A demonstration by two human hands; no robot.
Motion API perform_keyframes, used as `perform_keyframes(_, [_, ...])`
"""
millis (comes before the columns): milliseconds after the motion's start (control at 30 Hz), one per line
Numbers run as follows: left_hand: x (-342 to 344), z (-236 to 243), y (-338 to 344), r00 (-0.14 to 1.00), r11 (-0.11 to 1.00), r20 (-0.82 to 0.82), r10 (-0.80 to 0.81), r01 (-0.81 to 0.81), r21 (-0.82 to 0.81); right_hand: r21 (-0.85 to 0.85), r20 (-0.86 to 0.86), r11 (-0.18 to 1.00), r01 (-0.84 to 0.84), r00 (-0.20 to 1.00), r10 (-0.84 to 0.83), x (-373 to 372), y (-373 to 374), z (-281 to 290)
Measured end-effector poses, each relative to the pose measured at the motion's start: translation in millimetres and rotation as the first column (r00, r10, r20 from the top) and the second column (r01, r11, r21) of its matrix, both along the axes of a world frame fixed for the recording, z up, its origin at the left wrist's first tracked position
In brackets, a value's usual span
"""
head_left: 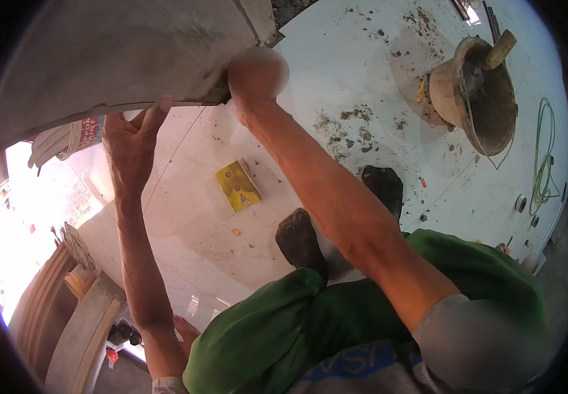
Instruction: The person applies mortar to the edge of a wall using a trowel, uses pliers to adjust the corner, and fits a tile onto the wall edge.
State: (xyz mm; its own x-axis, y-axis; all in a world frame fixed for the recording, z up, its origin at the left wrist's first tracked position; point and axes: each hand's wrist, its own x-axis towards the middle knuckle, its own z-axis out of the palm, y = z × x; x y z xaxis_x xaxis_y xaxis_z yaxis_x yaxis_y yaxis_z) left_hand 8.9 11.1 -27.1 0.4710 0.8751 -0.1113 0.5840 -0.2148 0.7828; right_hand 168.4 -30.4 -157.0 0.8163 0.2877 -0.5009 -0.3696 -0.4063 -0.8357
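A grey slab (159, 52) with a rough cement-like face fills the upper left. My left hand (130, 151) is at its lower edge, the thumb tip lapping onto the rim while the other fingers pass out of sight behind it. Against the slab's right-hand corner is my right hand (258, 73); it is blurred, so its fingers, and anything in them, cannot be made out. On the floor below, between my forearms, lies a yellow box-like block (239, 186) with round marks on its face.
A mortar-stained bucket (448, 92) leans at the right, a handle-like piece (501, 49) over its rim. Crumbs of dried mortar (356, 128) dot the pale floor. Green cord (543, 161) lies coiled far right. A white bucket (87, 134) shows beneath the slab; curved boards (41, 289) stand lower left.
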Motion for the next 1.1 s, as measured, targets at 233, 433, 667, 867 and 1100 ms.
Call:
perform_keyframes(233, [-3.6,-13.5,-1.3,0.973,1.000,0.228,0.027,-0.026,-0.007,0.440,-0.009,0.898,-0.020,1.000,0.026,-23.1,-56.3,66.3])
perform_keyframes(433, [-8.9,-2.6,3.6,0.996,0.999,-0.091,0.006,-0.001,0.052,0.218,-0.120,0.963,0.161,0.983,-0.138,3.5,-69.3,12.5])
perform_keyframes(667, [-8.5,-3.4,-0.9,0.996,0.999,0.092,0.001,-0.004,0.033,0.205,-0.406,0.934,0.291,0.894,-0.190,6.5,-32.0,20.6])
perform_keyframes(867, [-4.9,-2.6,-2.4,0.991,1.000,0.133,0.013,-0.016,0.019,0.563,-0.255,0.811,0.158,0.967,-0.011,-2.3,-70.2,27.3])
perform_keyframes(1100, [-10.0,2.6,-2.1,0.995,0.999,0.098,0.027,-0.029,0.025,0.391,-0.231,0.921,-0.001,0.968,0.099,-19.6,-50.6,74.8])
